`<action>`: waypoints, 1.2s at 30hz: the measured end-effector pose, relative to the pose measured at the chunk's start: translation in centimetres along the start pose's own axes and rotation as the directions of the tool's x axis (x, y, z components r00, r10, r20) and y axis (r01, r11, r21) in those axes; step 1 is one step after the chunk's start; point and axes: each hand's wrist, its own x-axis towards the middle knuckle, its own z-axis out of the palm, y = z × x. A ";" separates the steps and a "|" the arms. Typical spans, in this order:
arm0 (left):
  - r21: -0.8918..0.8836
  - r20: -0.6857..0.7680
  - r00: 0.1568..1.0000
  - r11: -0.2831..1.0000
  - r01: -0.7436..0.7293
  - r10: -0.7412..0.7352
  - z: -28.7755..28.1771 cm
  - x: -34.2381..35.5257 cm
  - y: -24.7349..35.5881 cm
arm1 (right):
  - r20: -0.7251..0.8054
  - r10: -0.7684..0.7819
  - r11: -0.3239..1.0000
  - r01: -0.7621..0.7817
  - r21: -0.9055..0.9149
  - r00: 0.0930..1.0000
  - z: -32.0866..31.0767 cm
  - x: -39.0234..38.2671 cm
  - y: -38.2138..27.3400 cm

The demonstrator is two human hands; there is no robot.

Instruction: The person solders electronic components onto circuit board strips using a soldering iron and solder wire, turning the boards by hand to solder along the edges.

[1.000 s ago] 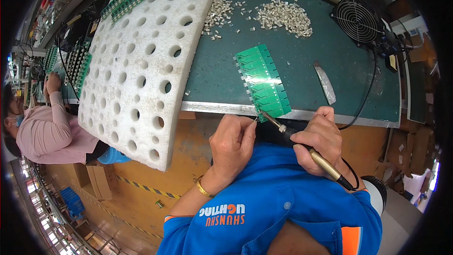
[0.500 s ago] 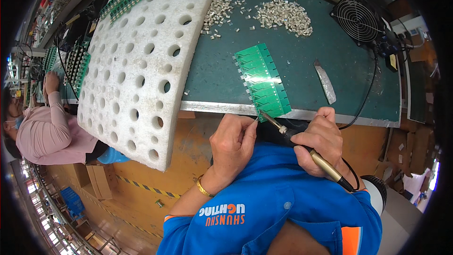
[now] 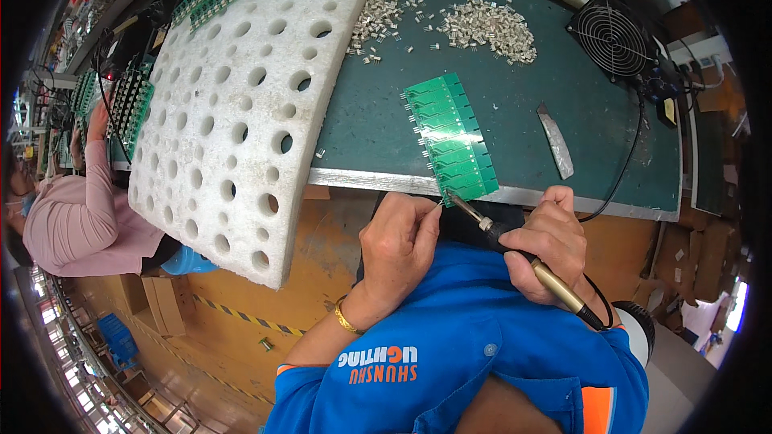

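Observation:
A green circuit board panel lies on the bench, its near end reaching the front edge. Small white connectors with pins line its left side. My right hand is closed around a soldering iron with a black grip and brass-coloured handle. The iron's tip meets the board's near corner. Beside that corner, my left hand pinches a thin solder wire, of which only a short end shows at the fingertips.
A thick white foam sheet with holes stands left, overhanging the edge. Loose connectors are heaped at the back. A fan, a wrapped blade-like strip and the iron's cable are on the right. Another person works at far left.
Both my hands, the iron and the board keep nearly the same positions, while the view shifts slightly. The other person's arm at far left has moved up and inward.

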 end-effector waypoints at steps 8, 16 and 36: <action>0.014 -0.009 1.000 1.000 -0.012 0.012 0.0 0.2 0.0 | 0.010 -0.001 1.000 0.001 -0.004 1.000 -0.1 0.1 0.0; 0.019 -0.009 1.000 1.000 -0.020 0.020 -0.1 0.3 0.0 | 0.013 -0.010 1.000 0.010 -0.014 1.000 -0.1 0.2 -0.1; -0.106 0.032 0.989 0.983 0.149 -0.146 -0.7 -1.2 0.0 | -0.031 0.002 1.000 -0.002 0.013 1.000 -0.3 -0.6 -0.2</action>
